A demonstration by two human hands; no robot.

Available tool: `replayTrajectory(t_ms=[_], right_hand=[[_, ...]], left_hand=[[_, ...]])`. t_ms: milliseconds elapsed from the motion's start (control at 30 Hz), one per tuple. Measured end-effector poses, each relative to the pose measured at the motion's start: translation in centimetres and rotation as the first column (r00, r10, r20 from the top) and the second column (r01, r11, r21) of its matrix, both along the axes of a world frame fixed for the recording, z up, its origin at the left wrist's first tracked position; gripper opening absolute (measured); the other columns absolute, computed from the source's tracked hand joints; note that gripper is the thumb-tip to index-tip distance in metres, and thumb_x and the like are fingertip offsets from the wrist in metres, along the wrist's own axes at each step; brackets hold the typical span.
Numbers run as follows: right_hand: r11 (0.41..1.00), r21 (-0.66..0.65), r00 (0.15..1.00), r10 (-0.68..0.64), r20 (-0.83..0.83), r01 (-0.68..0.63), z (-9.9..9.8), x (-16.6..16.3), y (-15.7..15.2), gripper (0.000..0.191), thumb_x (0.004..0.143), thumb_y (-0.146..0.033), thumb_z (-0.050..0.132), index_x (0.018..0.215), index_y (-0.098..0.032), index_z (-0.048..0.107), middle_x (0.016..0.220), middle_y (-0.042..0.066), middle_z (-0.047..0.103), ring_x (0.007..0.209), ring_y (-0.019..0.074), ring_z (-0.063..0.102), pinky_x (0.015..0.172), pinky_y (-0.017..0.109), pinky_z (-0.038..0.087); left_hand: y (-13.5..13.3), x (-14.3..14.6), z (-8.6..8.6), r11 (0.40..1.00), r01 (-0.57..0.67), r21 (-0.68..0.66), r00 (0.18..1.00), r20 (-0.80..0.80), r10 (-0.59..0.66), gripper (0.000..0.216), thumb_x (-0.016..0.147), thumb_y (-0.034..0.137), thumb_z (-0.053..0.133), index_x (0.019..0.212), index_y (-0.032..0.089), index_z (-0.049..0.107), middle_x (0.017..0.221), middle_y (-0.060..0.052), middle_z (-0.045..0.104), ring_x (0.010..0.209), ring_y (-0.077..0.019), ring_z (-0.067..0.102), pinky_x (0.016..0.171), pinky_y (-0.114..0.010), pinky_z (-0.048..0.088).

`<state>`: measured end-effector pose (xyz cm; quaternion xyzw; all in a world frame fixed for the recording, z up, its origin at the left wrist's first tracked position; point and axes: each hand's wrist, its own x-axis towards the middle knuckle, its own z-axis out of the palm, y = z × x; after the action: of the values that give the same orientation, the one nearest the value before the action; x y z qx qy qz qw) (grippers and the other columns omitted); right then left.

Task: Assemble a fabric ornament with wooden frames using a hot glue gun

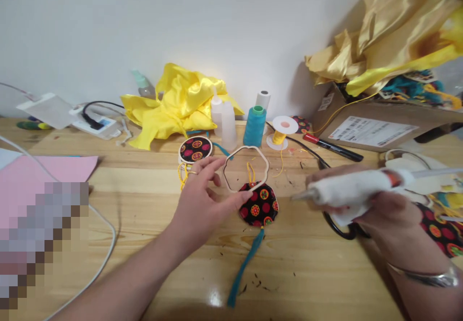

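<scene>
My left hand (pixel 206 191) grips a thin, pale scalloped frame (pixel 266 159) between thumb and fingers, holding it above the wooden table. Just below the frame lies a black fabric ornament (pixel 256 210) with red and orange flower patterns, a yellow cord loop (pixel 250 171) at its top and a teal tassel (pixel 246 268) at its bottom. My right hand (pixel 390 215) is wrapped around a white hot glue gun (pixel 350 191), slightly blurred, its nozzle pointing left toward the ornament but apart from it. A finished-looking round patterned piece (pixel 196 149) with a pale rim lies behind my left hand.
Yellow satin cloth (pixel 177 99), plastic bottles (pixel 228 126), a teal thread cone (pixel 255 126) and a yellow cord spool (pixel 279 135) stand along the wall. A marker (pixel 333 147) lies before a cardboard box (pixel 372 123). A black cable (pixel 336 229) runs under the right hand; pink sheets (pixel 65 169) lie left.
</scene>
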<state>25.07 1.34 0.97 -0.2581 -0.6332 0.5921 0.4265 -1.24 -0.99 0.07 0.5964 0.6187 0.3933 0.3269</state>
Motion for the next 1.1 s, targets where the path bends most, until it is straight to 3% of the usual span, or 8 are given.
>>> replayTrajectory(t_ms=[100, 167, 267, 667, 1100], right_hand=[[0.984, 0.019, 0.972, -0.174, -0.156, 0.179, 0.4, -0.1, 0.8, 0.050, 0.074, -0.067, 0.054, 0.057, -0.020, 0.065, 0.047, 0.002, 0.047, 0.045, 0.0166, 0.045, 0.048, 0.035, 0.040], [0.960, 0.026, 0.942, -0.267, -0.205, 0.278, 0.4, -0.5, 1.4, 0.049, 0.074, -0.064, 0.055, 0.054, -0.020, 0.064, 0.046, 0.002, 0.044, 0.045, 0.0168, 0.044, 0.050, 0.036, 0.041], [0.940, 0.010, 0.923, -0.333, -0.191, 0.341, 0.1, -0.7, 1.8, 0.046, 0.077, -0.059, 0.054, 0.055, -0.020, 0.064, 0.049, 0.003, 0.045, 0.050, 0.0185, 0.047, 0.054, 0.037, 0.043], [0.951, -0.132, 0.953, -0.292, -0.088, 0.279, -1.7, -0.7, 0.9, 0.041, 0.074, -0.061, 0.059, 0.065, -0.021, 0.061, 0.058, 0.003, 0.054, 0.059, 0.0198, 0.053, 0.059, 0.036, 0.045], [0.958, -0.129, 0.958, -0.270, -0.099, 0.256, -2.1, -0.7, 0.9, 0.041, 0.075, -0.061, 0.058, 0.077, -0.020, 0.064, 0.062, 0.003, 0.058, 0.059, 0.0191, 0.054, 0.058, 0.035, 0.044]], left_hand=[[-0.9, 0.5, -0.4, 0.971, 0.101, 0.218, 0.958, -0.286, -0.035, 0.063, 0.063, 0.041, 0.076, 0.116, 0.014, 0.057, 0.122, -0.012, 0.046, 0.106, -0.0255, 0.051, 0.080, -0.037, 0.050], [-1.5, 0.9, -0.6, 0.945, 0.184, 0.271, 0.906, -0.419, -0.056, 0.063, 0.063, 0.042, 0.075, 0.116, 0.013, 0.057, 0.121, -0.013, 0.045, 0.114, -0.0277, 0.046, 0.093, -0.042, 0.044], [-2.2, 1.3, -0.9, 0.936, 0.245, 0.254, 0.857, -0.507, -0.087, 0.061, 0.064, 0.042, 0.073, 0.116, 0.014, 0.057, 0.122, -0.012, 0.043, 0.115, -0.0277, 0.045, 0.098, -0.042, 0.041], [-2.0, 1.1, -1.1, 0.945, 0.313, 0.098, 0.796, -0.569, -0.205, 0.058, 0.067, 0.042, 0.071, 0.119, 0.021, 0.054, 0.120, -0.011, 0.044, 0.115, -0.0294, 0.044, 0.095, -0.044, 0.043], [-1.9, 1.0, -1.1, 0.946, 0.324, 0.017, 0.782, -0.568, -0.257, 0.053, 0.070, 0.046, 0.068, 0.116, 0.022, 0.057, 0.119, -0.009, 0.045, 0.111, -0.0280, 0.047, 0.092, -0.042, 0.045]])
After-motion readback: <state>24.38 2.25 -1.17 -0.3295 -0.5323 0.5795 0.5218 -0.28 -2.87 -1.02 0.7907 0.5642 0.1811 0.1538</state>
